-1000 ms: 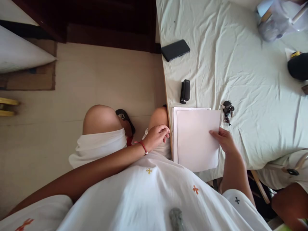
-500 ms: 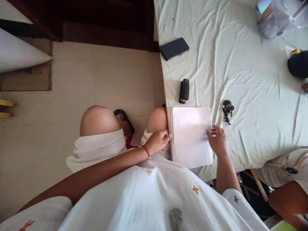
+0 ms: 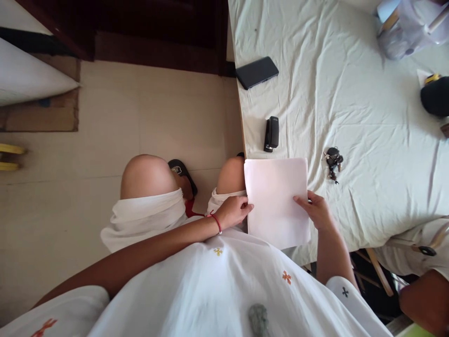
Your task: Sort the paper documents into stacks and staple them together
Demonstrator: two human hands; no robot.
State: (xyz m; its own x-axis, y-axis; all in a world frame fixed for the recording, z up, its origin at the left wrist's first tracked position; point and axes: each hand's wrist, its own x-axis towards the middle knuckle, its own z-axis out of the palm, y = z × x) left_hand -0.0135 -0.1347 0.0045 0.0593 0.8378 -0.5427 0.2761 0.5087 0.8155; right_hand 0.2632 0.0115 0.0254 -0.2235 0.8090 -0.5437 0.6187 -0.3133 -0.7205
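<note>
Stack of white paper (image 3: 275, 201) at the near left corner of the table (image 3: 368, 140), left edge overhanging the table's side above a bare knee. Left hand (image 3: 235, 211) at the stack's left edge, fingertips curled against it, thumb hidden, so a true pinch cannot be told. Right hand (image 3: 317, 210) on the stack's right edge, fingers bent and spread over the top sheet near the corner, resting on the paper rather than closed around it. Paper lying between the two hands, flat, long side running away from the body. Just beyond the stack's far edge, a black stapler (image 3: 271, 134); farther off, a dark phone (image 3: 257, 72) by the table's side. Bunch of keys (image 3: 332, 161) to the right of the stack, near the right hand but apart from it. Pale wrinkled cloth covering the table.
</note>
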